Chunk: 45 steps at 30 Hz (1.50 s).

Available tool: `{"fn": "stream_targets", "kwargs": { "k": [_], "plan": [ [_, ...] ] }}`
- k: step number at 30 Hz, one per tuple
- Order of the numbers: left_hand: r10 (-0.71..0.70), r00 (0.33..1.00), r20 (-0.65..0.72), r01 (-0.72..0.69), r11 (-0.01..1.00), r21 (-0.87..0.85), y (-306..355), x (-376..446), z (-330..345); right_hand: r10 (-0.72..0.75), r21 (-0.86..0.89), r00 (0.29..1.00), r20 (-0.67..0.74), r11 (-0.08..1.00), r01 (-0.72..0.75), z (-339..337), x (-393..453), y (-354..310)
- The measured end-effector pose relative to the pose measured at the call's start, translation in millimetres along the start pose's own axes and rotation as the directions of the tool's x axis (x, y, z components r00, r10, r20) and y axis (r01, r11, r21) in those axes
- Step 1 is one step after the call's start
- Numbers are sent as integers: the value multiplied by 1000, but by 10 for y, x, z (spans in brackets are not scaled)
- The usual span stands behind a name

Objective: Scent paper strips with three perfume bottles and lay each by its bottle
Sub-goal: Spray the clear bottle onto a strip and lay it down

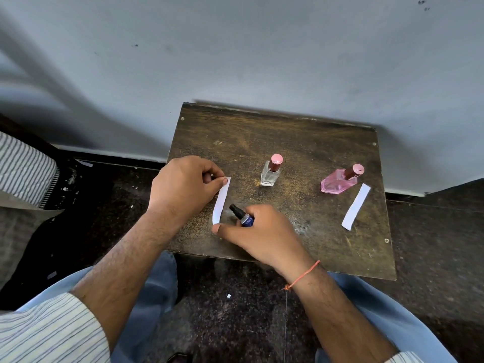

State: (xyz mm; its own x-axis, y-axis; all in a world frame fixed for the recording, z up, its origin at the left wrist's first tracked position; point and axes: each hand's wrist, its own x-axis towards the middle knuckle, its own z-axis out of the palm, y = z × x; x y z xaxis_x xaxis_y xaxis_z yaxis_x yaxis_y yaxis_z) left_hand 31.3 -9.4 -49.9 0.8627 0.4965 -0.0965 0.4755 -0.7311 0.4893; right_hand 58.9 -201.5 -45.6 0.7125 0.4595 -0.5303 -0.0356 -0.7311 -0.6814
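My left hand pinches the top end of a white paper strip at the left side of the small wooden table. My right hand grips a small dark blue spray bottle, its black nozzle tilted toward the strip; the thumb tip touches the strip's lower end. A clear bottle with a pink cap stands upright mid-table. A pink bottle sits at the right, with a second white strip lying flat beside it.
The table stands against a grey wall, and its front edge is close to my knees. Dark speckled floor lies around it. A striped cloth is off to the far left.
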Motion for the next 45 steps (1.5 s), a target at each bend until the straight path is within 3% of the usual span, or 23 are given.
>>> {"fn": "stream_targets", "kwargs": {
  "k": [6, 14, 19, 25, 27, 29, 33, 37, 45],
  "plan": [
    [-15, 1000, 6, 15, 1000, -20, -3, 4, -13, -74, -26, 994, 76, 997, 76, -211, 0, 76],
    [-30, 999, -33, 25, 989, -145, -27, 60, -153, -134, 91, 986, 97, 988, 126, -311, -49, 113],
    [20, 998, 66, -19, 1000, -7, -146, 94, -130, -172, 244, 979, 112, 960, 141, -322, -56, 115],
    [19, 998, 61, -19, 1000, -2, -149, 108, -103, -175, 334, 973, 147, 935, 117, -324, -24, 115],
    [20, 998, 63, -18, 999, -36, -146, 111, -130, -202, 340, 971, 128, 929, 148, -316, -29, 121],
    [36, 992, 124, -14, 985, -174, -141, 117, -185, -228, 342, 971, 67, 920, 192, -302, -41, 120],
    [191, 958, 214, -104, 926, -362, -127, 92, -307, -286, 267, 954, -90, 916, 299, -291, -47, 123],
    [273, 934, 231, -140, 873, -467, -111, 69, -354, -277, 237, 952, -132, 923, 302, -248, -28, 131],
    [362, 899, 246, -198, 837, -510, -179, 67, -375, -290, 214, 939, -183, 921, 326, -253, -31, 130]
  ]
}}
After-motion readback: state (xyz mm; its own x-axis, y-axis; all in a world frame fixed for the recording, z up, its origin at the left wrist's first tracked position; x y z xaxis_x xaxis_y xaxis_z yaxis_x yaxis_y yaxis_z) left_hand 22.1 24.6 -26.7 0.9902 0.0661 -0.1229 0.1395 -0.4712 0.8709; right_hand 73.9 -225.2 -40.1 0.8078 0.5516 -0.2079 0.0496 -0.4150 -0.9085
